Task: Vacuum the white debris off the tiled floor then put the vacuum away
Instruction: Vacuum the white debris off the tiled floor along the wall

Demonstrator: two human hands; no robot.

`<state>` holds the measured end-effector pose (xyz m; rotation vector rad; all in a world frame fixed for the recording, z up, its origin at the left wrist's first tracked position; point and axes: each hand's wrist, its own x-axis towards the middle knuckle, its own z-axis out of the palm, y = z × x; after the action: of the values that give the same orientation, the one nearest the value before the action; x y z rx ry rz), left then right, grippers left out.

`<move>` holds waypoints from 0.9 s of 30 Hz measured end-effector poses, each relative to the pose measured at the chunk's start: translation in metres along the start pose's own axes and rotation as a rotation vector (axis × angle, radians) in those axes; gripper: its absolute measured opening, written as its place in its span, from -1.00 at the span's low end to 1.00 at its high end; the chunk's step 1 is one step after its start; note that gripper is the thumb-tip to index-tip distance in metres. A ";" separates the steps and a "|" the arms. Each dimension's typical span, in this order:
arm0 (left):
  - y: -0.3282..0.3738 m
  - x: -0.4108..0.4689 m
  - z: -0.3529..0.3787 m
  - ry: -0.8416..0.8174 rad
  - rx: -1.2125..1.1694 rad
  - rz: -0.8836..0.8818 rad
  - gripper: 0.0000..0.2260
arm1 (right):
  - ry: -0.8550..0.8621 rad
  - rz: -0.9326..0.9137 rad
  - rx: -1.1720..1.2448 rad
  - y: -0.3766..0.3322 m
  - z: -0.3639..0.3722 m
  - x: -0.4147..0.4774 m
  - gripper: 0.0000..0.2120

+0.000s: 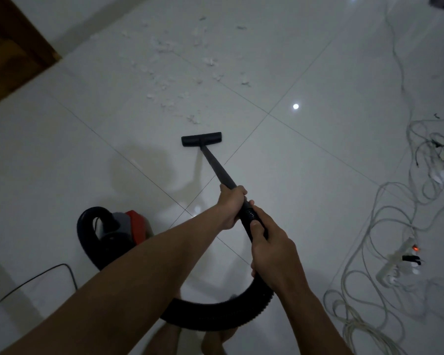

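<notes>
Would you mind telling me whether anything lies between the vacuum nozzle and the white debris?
Nothing visible does: only bare tile separates the nozzle from the nearest debris; the cables lie well aside.

The floor (318, 162) is pale glossy tile with thin dark joints, catching spots of light. White debris (162, 46) lies scattered across the far tiles. The black vacuum head (201, 139) rests flat just short of the nearest scraps. The red and grey vacuum (136, 224) sits at the near left, with a black cord (64, 265) lying beside it. Along the right lie tangled white cables (356, 326) and a power strip (392, 265) with a red light.
</notes>
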<state>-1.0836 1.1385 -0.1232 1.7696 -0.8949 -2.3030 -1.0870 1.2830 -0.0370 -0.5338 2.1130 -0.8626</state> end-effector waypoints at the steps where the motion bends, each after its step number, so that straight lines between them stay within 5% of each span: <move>1: 0.001 0.000 0.003 0.006 -0.021 -0.001 -0.64 | 0.012 -0.010 -0.017 -0.001 -0.003 0.001 -0.61; 27: 0.098 0.064 0.002 0.060 -0.066 0.007 -0.60 | -0.082 -0.112 -0.197 -0.065 -0.009 0.109 -0.57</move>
<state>-1.1320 1.0323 -0.1277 1.7963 -0.8049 -2.2349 -1.1550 1.1755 -0.0403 -0.7826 2.1208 -0.6852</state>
